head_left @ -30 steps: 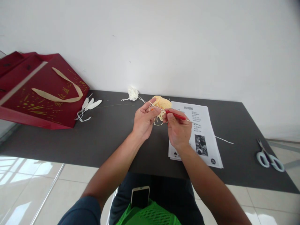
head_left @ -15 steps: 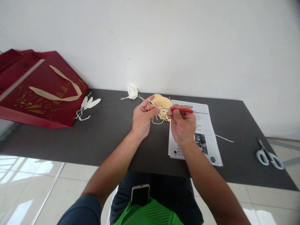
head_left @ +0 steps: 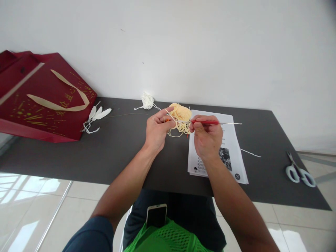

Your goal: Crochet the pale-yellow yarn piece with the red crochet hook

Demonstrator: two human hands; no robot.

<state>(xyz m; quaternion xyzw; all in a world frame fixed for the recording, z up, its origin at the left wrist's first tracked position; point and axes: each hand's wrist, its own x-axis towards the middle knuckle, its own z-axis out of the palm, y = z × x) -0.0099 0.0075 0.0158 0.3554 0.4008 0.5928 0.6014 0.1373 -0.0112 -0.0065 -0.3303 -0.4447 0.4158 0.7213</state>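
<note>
Pinching yellow yarn (head_left: 181, 112), left hand (head_left: 156, 132) fingers close on it; right hand (head_left: 208, 139) fingers grip crochet hook (head_left: 210, 122) just beside.

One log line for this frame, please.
left hand: fingers pinch yellow yarn | right hand: holds red crochet hook | printed sheet under right hand | scissors far right

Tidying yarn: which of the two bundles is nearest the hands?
The pale yellow bundle, held by the left hand; the smaller white bundle lies apart, by the wall.

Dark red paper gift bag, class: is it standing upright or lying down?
Lying down: the dark red paper gift bag rests broad face up on the dark grey table, beige ribbon handle across it.
</note>
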